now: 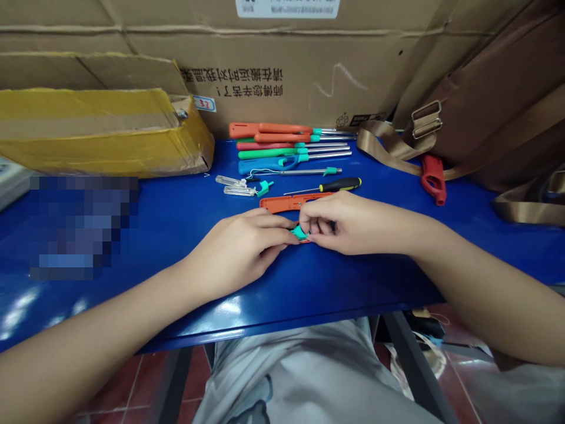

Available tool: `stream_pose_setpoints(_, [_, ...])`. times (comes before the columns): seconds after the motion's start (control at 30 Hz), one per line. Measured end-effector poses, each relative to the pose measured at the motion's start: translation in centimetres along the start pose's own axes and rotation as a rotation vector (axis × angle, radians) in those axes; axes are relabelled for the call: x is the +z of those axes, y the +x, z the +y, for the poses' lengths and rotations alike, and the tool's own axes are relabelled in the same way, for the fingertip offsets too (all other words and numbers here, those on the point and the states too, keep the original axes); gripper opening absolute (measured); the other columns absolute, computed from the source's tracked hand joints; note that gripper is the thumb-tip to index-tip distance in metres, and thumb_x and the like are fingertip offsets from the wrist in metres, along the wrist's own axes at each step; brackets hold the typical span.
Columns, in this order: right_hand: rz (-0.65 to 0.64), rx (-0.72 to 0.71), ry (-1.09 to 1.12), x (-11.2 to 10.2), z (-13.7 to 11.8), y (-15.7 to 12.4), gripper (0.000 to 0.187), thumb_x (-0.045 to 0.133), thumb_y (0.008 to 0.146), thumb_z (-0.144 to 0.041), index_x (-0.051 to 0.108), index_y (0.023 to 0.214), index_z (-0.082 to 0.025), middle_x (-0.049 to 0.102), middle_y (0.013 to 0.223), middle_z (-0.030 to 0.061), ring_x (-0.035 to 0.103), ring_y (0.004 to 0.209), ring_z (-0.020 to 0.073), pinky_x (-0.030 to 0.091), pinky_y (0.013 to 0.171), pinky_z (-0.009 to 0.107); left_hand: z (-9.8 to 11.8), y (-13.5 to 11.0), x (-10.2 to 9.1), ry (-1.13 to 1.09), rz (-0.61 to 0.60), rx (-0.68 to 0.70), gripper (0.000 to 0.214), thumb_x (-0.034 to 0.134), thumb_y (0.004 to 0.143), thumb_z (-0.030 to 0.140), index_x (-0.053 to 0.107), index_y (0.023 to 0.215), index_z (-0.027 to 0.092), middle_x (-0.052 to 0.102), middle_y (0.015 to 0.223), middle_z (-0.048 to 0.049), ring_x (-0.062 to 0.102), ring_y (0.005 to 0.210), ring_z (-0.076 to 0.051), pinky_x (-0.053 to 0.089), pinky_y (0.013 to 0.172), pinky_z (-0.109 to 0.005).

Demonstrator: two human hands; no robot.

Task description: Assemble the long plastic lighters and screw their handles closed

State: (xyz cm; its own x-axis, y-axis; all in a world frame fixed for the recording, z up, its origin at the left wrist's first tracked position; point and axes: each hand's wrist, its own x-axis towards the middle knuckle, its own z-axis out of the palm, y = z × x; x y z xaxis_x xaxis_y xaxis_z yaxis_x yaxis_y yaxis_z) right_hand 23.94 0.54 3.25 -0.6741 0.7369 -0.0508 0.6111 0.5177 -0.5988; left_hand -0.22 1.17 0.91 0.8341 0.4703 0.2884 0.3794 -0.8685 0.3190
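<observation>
My left hand (pixel 242 244) has its fingers closed on the left end of an orange lighter shell half (pixel 303 241), which lies on the blue table and is mostly covered by my hands. From the other side, my right hand (pixel 353 222) pinches at a small green trigger (pixel 299 232) set in that shell. Exactly where its fingertips grip is partly hidden. Just beyond my hands is another orange shell half (pixel 282 204). A black and yellow screwdriver (pixel 342 185) rests behind it. Nearby lie two clear fuel tanks (pixel 238 191), a loose green trigger (pixel 265 188) and a metal tube (pixel 304 172).
Several stick lighters (pixel 273 154) in orange, red, green and blue lie in a row at the back. A yellow-taped carton (pixel 194 141) stands at left, with a large cardboard box (pixel 309 65) behind. At right are a brown strap (pixel 384 147) and a red lighter handle (pixel 434 176).
</observation>
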Motion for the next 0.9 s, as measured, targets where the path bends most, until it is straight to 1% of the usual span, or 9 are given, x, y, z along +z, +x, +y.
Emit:
stream_pose_setpoints(0.13, [0.004,-0.003,0.004,-0.11,0.01,-0.10,0.016,0.058,0.082,-0.006,0.062,0.090,-0.018,0.063,0.075,-0.0029,0.056,0.064,0.0101,0.038,0.059,0.022,0.02,0.05,-0.03,-0.007,0.001,0.003,0.025,0.055,0.099,0.016,0.075,0.112,0.025,0.076,0.119,-0.0025,0.071,0.105,-0.020,0.057,0.091,-0.035])
stream_pose_setpoints(0.23, [-0.007,-0.014,-0.009,-0.27,-0.04,-0.25,0.016,0.057,0.080,-0.005,0.062,0.088,-0.018,0.062,0.075,-0.0029,0.054,0.063,0.0099,0.036,0.059,0.022,0.02,0.04,0.03,0.000,-0.002,-0.003,0.026,0.055,0.099,0.016,0.075,0.113,0.025,0.075,0.121,-0.0023,0.070,0.106,-0.020,0.057,0.092,-0.035])
stream_pose_setpoints(0.43, [-0.035,-0.005,-0.042,-0.53,-0.27,-0.35,0.018,0.056,0.077,-0.004,0.062,0.086,-0.018,0.061,0.073,-0.0033,0.052,0.061,0.0092,0.036,0.058,0.022,0.09,-0.07,0.20,0.014,0.006,-0.003,0.025,0.057,0.099,0.017,0.078,0.108,0.025,0.075,0.121,-0.0020,0.070,0.105,-0.022,0.058,0.089,-0.036])
stream_pose_setpoints(0.57, [-0.030,0.010,-0.043,-0.60,-0.40,-0.26,0.013,0.056,0.080,-0.008,0.062,0.086,-0.018,0.058,0.069,-0.0042,0.051,0.059,0.0092,0.036,0.056,0.022,0.15,-0.14,0.20,0.026,0.011,-0.010,0.024,0.057,0.098,0.016,0.078,0.107,0.026,0.075,0.120,-0.0019,0.070,0.104,-0.022,0.057,0.087,-0.035])
stream_pose_setpoints(0.67, [-0.022,0.003,-0.052,-0.58,-0.35,-0.24,0.014,0.054,0.082,-0.007,0.062,0.088,-0.017,0.059,0.071,-0.0035,0.051,0.059,0.0092,0.037,0.057,0.022,0.12,-0.12,0.15,-0.028,0.011,-0.041,0.020,0.059,0.097,0.015,0.075,0.106,0.023,0.076,0.115,-0.0024,0.070,0.103,-0.020,0.056,0.088,-0.033])
stream_pose_setpoints(0.77, [-0.001,-0.005,-0.038,-0.50,-0.22,-0.26,0.021,0.052,0.082,-0.004,0.060,0.095,-0.018,0.060,0.077,-0.0030,0.051,0.062,0.0089,0.038,0.058,0.021,0.06,-0.06,0.15,-0.099,-0.014,-0.107,0.016,0.061,0.095,0.013,0.072,0.104,0.021,0.075,0.108,-0.0018,0.069,0.100,-0.019,0.055,0.087,-0.031])
stream_pose_setpoints(0.83, [0.006,0.003,-0.008,-0.45,-0.11,-0.28,0.027,0.051,0.082,-0.004,0.056,0.105,-0.020,0.058,0.077,-0.0048,0.051,0.060,0.0086,0.038,0.057,0.020,-0.01,0.02,0.14,-0.129,-0.017,-0.145,0.014,0.062,0.094,0.014,0.070,0.103,0.021,0.074,0.105,-0.0017,0.069,0.098,-0.018,0.054,0.086,-0.030])
stream_pose_setpoints(0.9, [-0.005,0.019,0.026,-0.43,0.00,-0.30,0.033,0.052,0.084,-0.006,0.051,0.114,-0.021,0.057,0.077,-0.0061,0.051,0.059,0.0083,0.039,0.056,0.019,-0.17,0.16,-0.01,-0.137,-0.007,-0.155,0.012,0.064,0.094,0.017,0.069,0.104,0.021,0.073,0.104,-0.0025,0.068,0.096,-0.019,0.053,0.084,-0.030])
